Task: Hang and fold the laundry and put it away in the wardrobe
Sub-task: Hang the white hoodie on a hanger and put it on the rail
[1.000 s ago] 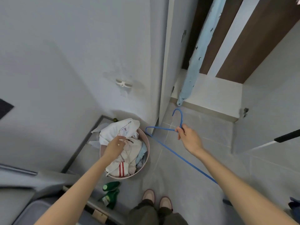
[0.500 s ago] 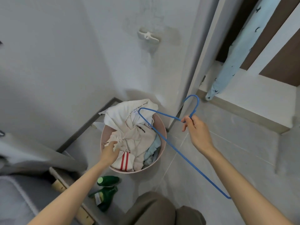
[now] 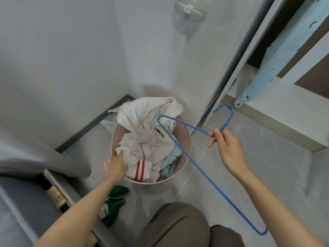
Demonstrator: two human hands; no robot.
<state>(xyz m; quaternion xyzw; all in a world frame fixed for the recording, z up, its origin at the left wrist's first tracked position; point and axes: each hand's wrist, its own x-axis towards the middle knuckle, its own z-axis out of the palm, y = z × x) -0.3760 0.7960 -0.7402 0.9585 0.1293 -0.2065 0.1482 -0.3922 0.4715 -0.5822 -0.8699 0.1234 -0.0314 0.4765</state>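
**A:** What lies nearest?

**B:** The person's knees in olive trousers (image 3: 178,227), at the bottom edge. Both bare forearms reach out over a grey tiled floor (image 3: 267,148). At near left, green bottles (image 3: 114,205) lie on the tiles beside some grey padded furniture (image 3: 21,202).

**A:** And the hands?

**B:** The left hand (image 3: 115,166) is at the near-left rim of the pink laundry basket (image 3: 186,139), resting on a cream garment (image 3: 153,141). One finger lies straight along the cloth. The others are hidden in it, so I cannot tell whether the hand grips. The right hand (image 3: 227,148), to the right of the basket, pinches the blue hanger (image 3: 213,183) at its neck, just below the hook, with the fingers curled round the wire.

**A:** How does the hanger lie?

**B:** It is in the air and tilted. The hook points far, towards the wardrobe (image 3: 277,111). One shoulder tip is over the far side of the basket. The long bar runs back to the near right, past the right forearm.

**A:** Where is the laundry?

**B:** It is piled in the basket, above the rim. A white garment (image 3: 142,113) spills over the far side and the cream one fills the middle. A piece with two red stripes (image 3: 140,168) lies at the near edge, and a light blue cloth (image 3: 170,161) is on the right.

**A:** And beyond that?

**B:** A grey wall with a white hook (image 3: 188,9) high up. At far right the wardrobe is open, and a pale blue patterned garment (image 3: 284,50) hangs in it.
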